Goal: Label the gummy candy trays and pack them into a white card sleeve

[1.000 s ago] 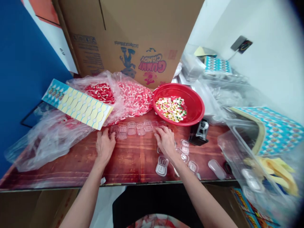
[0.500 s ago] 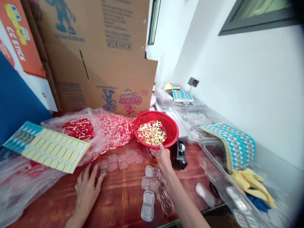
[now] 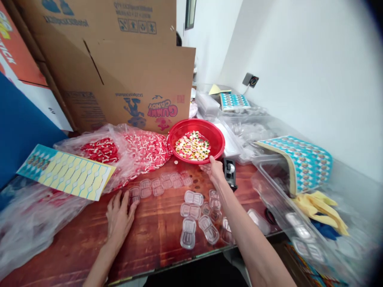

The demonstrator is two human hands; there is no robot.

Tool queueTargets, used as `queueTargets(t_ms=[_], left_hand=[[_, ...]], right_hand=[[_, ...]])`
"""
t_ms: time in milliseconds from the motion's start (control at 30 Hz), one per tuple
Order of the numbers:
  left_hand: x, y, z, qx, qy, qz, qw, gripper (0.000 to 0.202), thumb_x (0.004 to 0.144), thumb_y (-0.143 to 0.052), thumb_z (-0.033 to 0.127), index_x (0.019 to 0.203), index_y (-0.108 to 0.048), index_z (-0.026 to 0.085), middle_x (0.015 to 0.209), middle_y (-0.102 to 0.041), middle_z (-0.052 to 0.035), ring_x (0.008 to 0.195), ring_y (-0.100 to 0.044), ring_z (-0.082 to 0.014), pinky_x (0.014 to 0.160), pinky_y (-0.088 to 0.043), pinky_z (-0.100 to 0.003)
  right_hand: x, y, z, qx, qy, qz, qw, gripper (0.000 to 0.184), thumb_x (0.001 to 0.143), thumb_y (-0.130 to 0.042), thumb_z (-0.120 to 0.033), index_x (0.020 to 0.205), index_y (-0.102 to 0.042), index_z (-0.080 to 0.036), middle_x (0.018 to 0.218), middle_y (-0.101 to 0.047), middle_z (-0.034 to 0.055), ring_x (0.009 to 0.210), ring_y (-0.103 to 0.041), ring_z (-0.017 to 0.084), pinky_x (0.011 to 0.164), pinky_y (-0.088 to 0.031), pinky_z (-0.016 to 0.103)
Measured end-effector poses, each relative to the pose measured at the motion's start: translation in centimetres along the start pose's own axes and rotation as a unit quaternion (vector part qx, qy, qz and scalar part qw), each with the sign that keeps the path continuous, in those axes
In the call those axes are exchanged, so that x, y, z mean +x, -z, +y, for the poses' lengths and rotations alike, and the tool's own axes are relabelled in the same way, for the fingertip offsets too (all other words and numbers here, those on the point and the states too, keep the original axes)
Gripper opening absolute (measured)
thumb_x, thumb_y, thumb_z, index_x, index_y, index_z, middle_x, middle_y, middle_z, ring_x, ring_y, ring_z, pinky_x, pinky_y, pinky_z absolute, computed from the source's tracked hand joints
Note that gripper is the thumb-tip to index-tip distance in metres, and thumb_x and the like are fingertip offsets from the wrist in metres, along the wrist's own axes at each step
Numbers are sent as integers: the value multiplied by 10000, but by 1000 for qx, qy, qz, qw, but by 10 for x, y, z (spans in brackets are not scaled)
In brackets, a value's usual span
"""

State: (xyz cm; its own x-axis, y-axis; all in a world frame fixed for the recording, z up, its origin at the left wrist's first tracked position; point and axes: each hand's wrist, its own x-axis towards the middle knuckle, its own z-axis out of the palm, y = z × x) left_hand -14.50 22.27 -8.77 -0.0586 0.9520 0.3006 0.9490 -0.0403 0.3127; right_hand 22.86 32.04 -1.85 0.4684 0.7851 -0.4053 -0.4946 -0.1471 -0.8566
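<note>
My right hand (image 3: pixel 214 170) is at the front rim of a red plastic bowl (image 3: pixel 220 149), thumb on the rim and fingers beneath it. Inside the bowl lie many small eye-like gummy candies (image 3: pixel 193 145). My left hand (image 3: pixel 120 213) rests palm down on the table with fingers apart, holding nothing. Its fingertips are beside the left end of a row of small clear plastic containers (image 3: pixel 157 186). More clear containers (image 3: pixel 188 233) lie open on the table between my arms, some partly covered by my right forearm.
A plastic bag of red-and-white candies (image 3: pixel 143 149) lies left of the bowl, a sticker sheet (image 3: pixel 68 171) across it. Right of my hand stands a black tape dispenser (image 3: pixel 229 173). A clear bin (image 3: pixel 278 191) holds yellow gloves (image 3: pixel 321 209). Cardboard boxes (image 3: pixel 125 71) rise behind.
The view has tilted down, showing more of the table's front edge. My right hand stays at the bowl's rim, and my left hand remains by the container row.
</note>
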Motion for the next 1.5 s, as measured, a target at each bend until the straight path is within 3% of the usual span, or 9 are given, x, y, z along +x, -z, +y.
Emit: queueTargets(t_ms=[300, 433, 633, 900, 1133, 1200, 1300, 1400, 1500], left_hand=[[-2, -3, -3, -18, -13, 25, 999, 528, 983, -433, 479, 1381, -566, 159, 1467, -496, -221, 1359, -430, -388, 1072, -408, -575], [-4, -2, -2, -10, -5, 21, 1000, 527, 987, -439, 477, 1377, -577, 150, 1501, -473, -224, 1383, -402, -398, 1074, -404, -588], [-4, 0, 0, -23, 3, 33, 999, 540, 987, -440, 495, 1367, -589, 141, 1501, -479, -225, 1399, -395, -394, 1089, -397, -583], [-2, -3, -4, -36, -9, 53, 998, 559, 990, -405, 499, 1337, -604, 108, 1455, -508, -257, 1364, -425, -403, 1086, -398, -594], [-3, -7, -7, -48, -2, 52, 997, 498, 974, -446, 469, 1347, -593, 173, 1434, -529, -208, 1352, -441, -383, 1085, -398, -576], [-4, -7, -7, -51, 0, 47, 998, 487, 974, -459, 451, 1364, -582, 186, 1451, -519, -198, 1356, -437, -376, 1086, -398, -569], [-4, -7, -7, -51, 4, 44, 998, 480, 976, -469, 440, 1369, -580, 188, 1463, -511, -191, 1363, -435, -363, 1102, -389, -550], [-4, -6, -5, -48, 6, 45, 998, 475, 982, -466, 437, 1362, -590, 181, 1463, -514, -191, 1373, -429, -355, 1115, -383, -537], [-6, 0, 2, -38, -5, 38, 999, 482, 987, -468, 440, 1374, -595, 182, 1500, -490, -200, 1411, -394, -360, 1117, -374, -548]], right_hand=[[-18, 7, 20, -77, 56, -85, 992, 481, 972, -503, -604, 897, -623, -145, 740, -760, 134, 668, -744, 206, 659, -596, 303], [-29, 4, 38, -421, 247, -194, 851, 487, 1015, -407, -525, 1023, -680, -122, 920, -775, 151, 799, -740, 214, 768, -583, 347], [-37, -43, 60, -590, 318, -263, 694, 368, 963, -525, -214, 1314, -633, -201, 1470, -571, 128, 1360, -503, 247, 1158, -341, 440], [-17, -93, 63, -730, 315, -208, 569, 351, 964, -402, -70, 1135, -703, -134, 1088, -707, 191, 988, -684, 264, 828, -504, 346], [-52, -89, 46, -698, 407, -241, 538, 387, 1010, -377, -127, 1288, -638, -191, 1098, -701, 126, 1044, -621, 234, 900, -456, 320], [-50, -86, 27, -667, 446, -223, 554, 378, 1046, -338, -186, 1269, -643, -193, 1135, -680, 123, 1105, -580, 229, 978, -415, 330], [-35, -80, -4, -597, 489, -70, 632, 320, 1034, -425, -266, 1121, -713, -155, 1128, -650, 154, 1068, -563, 265, 970, -411, 387], [-30, -70, -13, -579, 482, 21, 657, 301, 994, -492, -252, 1150, -714, -125, 1179, -618, 196, 1064, -547, 306, 938, -418, 446], [-48, -55, 8, -591, 515, -128, 608, 349, 1014, -409, -202, 1174, -717, -167, 1150, -653, 159, 1045, -565, 267, 942, -427, 413]])
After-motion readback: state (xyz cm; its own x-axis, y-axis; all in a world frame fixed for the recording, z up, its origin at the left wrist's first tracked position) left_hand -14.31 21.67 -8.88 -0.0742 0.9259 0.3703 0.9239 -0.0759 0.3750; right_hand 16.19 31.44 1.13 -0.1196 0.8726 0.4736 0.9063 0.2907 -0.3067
